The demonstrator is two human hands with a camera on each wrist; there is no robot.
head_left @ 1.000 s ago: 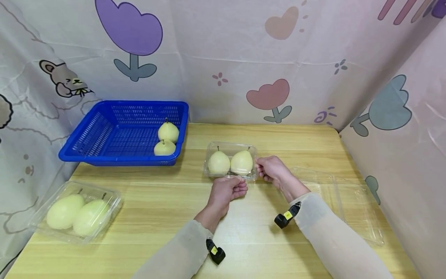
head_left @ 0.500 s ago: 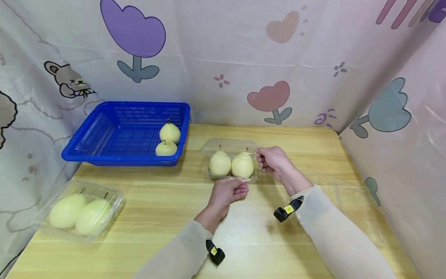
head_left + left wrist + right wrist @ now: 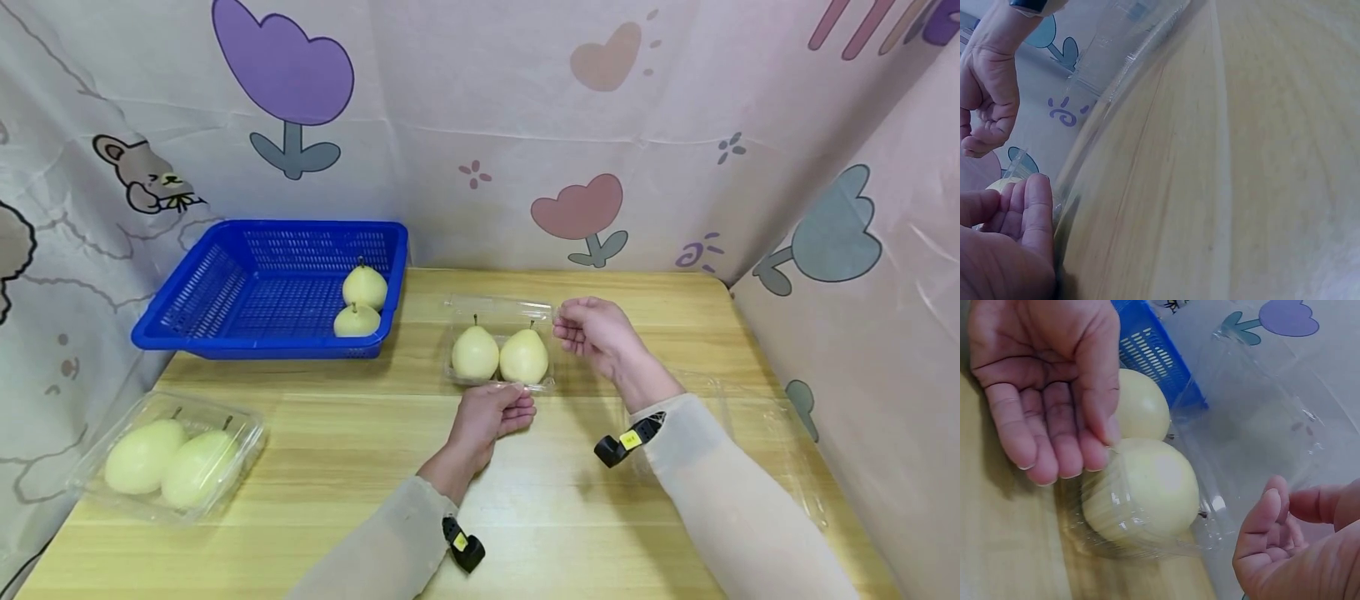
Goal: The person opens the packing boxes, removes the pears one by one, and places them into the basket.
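A clear hinged plastic fruit box [image 3: 501, 387] stands mid-table with two pale yellow pears [image 3: 475, 353] upright in it. Its clear lid [image 3: 510, 308] is raised at the back, showing large in the right wrist view. My left hand [image 3: 487, 417] pinches the front rim between thumb and fingers; the right wrist view shows that thumb [image 3: 1107, 422] at the rim beside a pear [image 3: 1154, 487]. At the lid's right corner, my right hand [image 3: 600, 337] pinches the lid's edge with its fingertips. In the left wrist view the box is mostly hidden behind the left fingers [image 3: 1035, 212].
At the back left sits a blue plastic basket [image 3: 270, 342] with two pears [image 3: 364, 288] at its right end. A closed clear box [image 3: 251, 429] holding two pears lies front left. Another clear box [image 3: 750, 425] lies open at the right, partly behind the right forearm. Printed cloth walls [image 3: 480, 100] border the table.
The box's lid has swung up and back from over the pears. My right hand has risen away from me with the lid's corner. The left hand has stayed at the front rim.
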